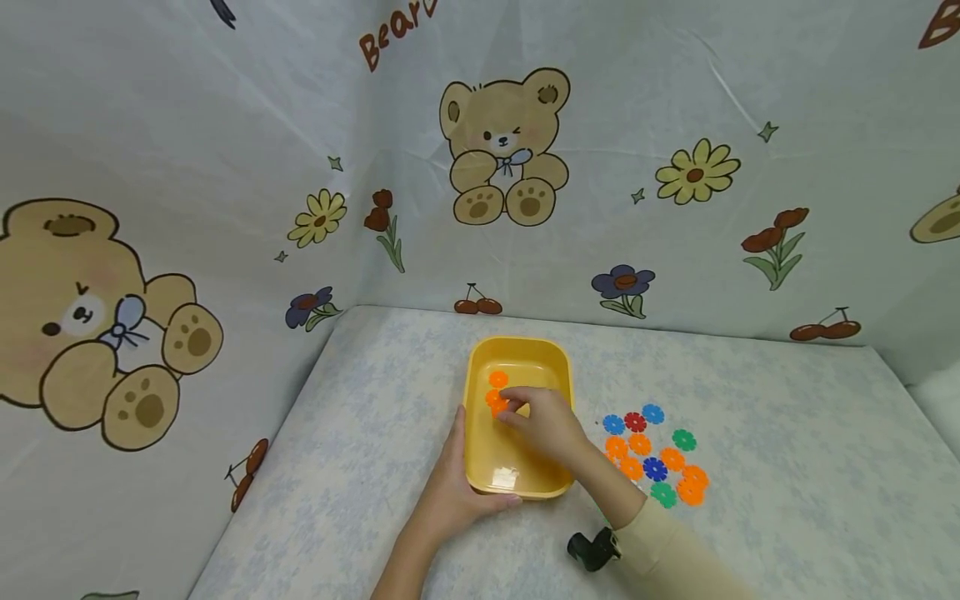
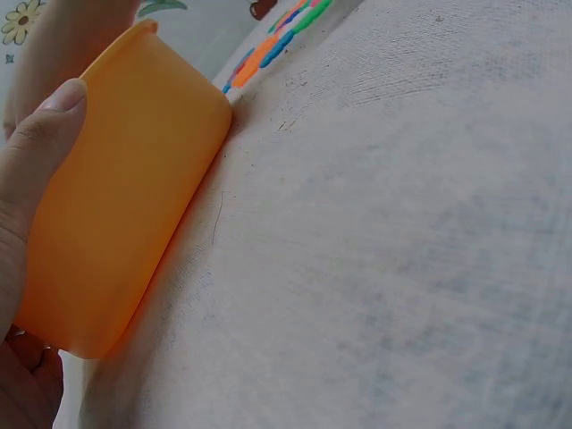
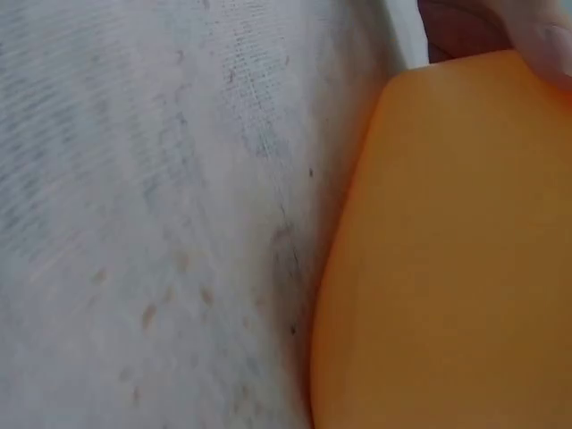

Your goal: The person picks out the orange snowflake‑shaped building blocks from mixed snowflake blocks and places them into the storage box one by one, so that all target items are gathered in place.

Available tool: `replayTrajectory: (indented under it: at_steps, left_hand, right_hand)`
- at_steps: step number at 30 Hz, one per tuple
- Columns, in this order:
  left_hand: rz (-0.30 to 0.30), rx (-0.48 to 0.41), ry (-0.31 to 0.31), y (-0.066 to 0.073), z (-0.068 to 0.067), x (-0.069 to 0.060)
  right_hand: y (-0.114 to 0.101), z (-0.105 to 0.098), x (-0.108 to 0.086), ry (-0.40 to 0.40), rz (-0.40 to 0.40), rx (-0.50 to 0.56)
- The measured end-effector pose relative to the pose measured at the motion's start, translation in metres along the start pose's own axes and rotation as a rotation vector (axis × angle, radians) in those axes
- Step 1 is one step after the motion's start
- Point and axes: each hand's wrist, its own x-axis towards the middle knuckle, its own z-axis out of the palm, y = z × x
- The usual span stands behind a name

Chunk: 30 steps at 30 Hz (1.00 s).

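A yellow rectangular plastic tray stands on the table in the head view. My left hand grips its near left corner, thumb along the front wall, fingers on the left side. In the left wrist view, the thumb presses the tray's wall. Inside the tray lie a few orange notched plastic discs. My right hand reaches over the right rim, with thumb and fingers pinching an orange disc just above or at the tray floor. Only the tray's outer wall and part of the left hand show in the right wrist view.
Right of the tray lies a loose group of notched discs: orange, light blue, red, dark blue and green. A black wrist camera sits at the right sleeve. A bear-printed cloth encloses the table's back and sides.
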Motion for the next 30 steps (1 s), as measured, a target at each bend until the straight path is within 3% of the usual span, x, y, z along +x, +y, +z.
replayTrajectory:
  at_steps: [9, 19, 30]
  left_hand:
    - [-0.010, -0.017, -0.002, 0.000, 0.000, 0.000]
    - [-0.011, -0.005, -0.005, 0.001, 0.000, 0.001]
    - [-0.012, 0.000, 0.006, 0.001, 0.001, 0.008]
  right_hand:
    - [0.002, 0.026, 0.012, -0.059, 0.023, -0.120]
    - [0.004, 0.033, 0.020, -0.033, -0.013, -0.296]
    - [0.002, 0.031, 0.026, -0.038, -0.005, -0.325]
